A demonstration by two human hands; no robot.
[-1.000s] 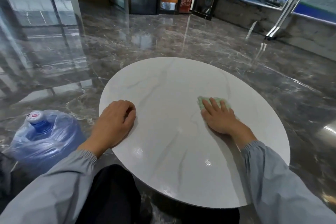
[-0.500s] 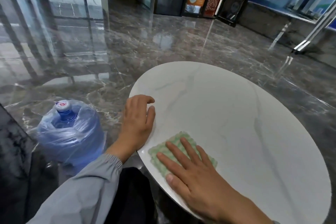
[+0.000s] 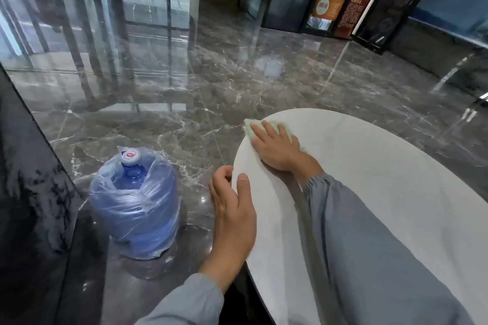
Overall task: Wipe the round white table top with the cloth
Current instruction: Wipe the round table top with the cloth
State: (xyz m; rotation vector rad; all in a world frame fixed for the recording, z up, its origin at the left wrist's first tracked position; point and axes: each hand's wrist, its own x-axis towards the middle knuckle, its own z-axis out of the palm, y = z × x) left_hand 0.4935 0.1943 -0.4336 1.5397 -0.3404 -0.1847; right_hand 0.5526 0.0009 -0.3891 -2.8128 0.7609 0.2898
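The green cloth (image 3: 248, 124) lies on the far left edge of the round white worktop (image 3: 383, 192), one corner reaching the rim. The right hand (image 3: 277, 148) lies flat on it, fingers straight and slightly spread, pressing it down. The left hand (image 3: 233, 219) is nearer, well apart from the cloth, at the worktop's left rim: thumb on top, fingers curled over the edge. A wrapped blue water bottle (image 3: 134, 206) stands on the floor (image 3: 237, 82) to the left.

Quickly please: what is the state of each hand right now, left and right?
Left hand: grips the rim of the round white table top, thumb on top.
Right hand: open, straight fingers pressing the green cloth flat.
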